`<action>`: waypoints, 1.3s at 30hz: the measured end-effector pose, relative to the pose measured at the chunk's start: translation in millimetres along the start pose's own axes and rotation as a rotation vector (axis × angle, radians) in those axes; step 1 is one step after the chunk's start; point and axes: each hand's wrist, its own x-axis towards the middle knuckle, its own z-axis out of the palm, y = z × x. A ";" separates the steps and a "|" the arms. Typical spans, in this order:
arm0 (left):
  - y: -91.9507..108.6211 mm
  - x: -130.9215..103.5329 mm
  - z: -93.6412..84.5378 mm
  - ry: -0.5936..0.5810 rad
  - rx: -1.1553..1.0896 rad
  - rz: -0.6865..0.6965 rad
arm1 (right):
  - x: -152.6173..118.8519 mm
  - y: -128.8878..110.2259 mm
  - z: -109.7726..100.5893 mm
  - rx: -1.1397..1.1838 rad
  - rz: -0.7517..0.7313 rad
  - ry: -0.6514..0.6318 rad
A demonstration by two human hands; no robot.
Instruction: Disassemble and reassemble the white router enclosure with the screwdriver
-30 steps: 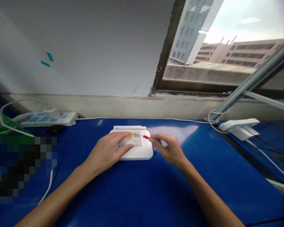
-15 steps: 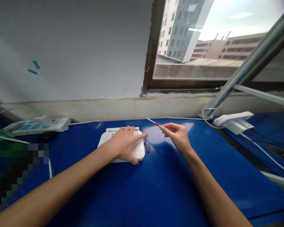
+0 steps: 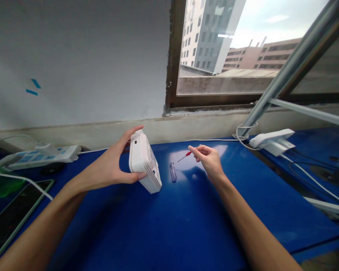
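A white box-shaped device (image 3: 147, 162) is tilted up on its edge, gripped between the thumb and fingers of my left hand (image 3: 110, 162). My right hand (image 3: 210, 160) pinches a thin screwdriver with a red collar (image 3: 188, 153), its metal shaft pointing down and left. Between the hands, a translucent purplish handle-like piece (image 3: 173, 172) lies on the blue table, just right of the device and touched by neither hand.
A white power strip (image 3: 45, 156) with a plug and a dark phone-like device (image 3: 17, 216) are at the left. At the right stand a metal pole (image 3: 274, 88) wrapped with cable and another white power strip (image 3: 274, 140). A window is behind.
My left hand has lifted the white device from flat to a tilted, upright position. The screwdriver in my right hand has turned from pointing up-left to down-left.
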 end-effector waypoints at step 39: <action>-46.6 -42.2 36.9 0.098 0.214 0.050 | -26.7 1.2 40.7 0.119 -0.014 -0.270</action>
